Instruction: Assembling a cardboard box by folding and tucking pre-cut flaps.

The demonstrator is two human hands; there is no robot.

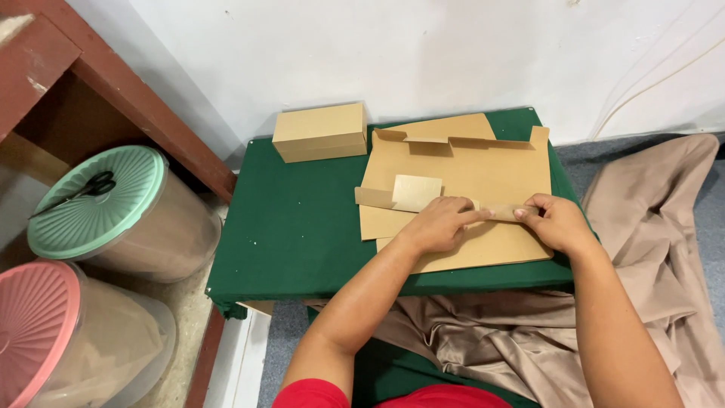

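Both hands press on a flat, unfolded cardboard box blank point(468, 181) lying on a small table covered in dark green cloth point(294, 227). The left hand point(438, 224) lies palm down with its fingers stretched right, flattening a narrow flap along a crease near the middle of the blank; nothing is closed inside it. The right hand point(555, 221) meets it from the right, fingertips curled and pinching the end of the same flap point(502, 211), thumb and fingers tight on the card. The two hands' fingertips are just beside each other.

To the left of the left hand, a small square tab point(415, 192) of the blank stands folded up. The far edge of the blank shows more cut tabs and slots, reaching nearly to the far edge of the table. A finished, closed cardboard box point(320, 131) sits at the far left of the blank, just beside it, close to the white wall point(377, 53).

Left of the table stand two large clear plastic tubs: the farther one has a mint-green ribbed lid point(94, 200) with black-handled scissors point(83, 189) lying on it, the nearer a pink lid point(30, 325). Tan satin fabric point(657, 227) spreads over the floor on the right and near side.
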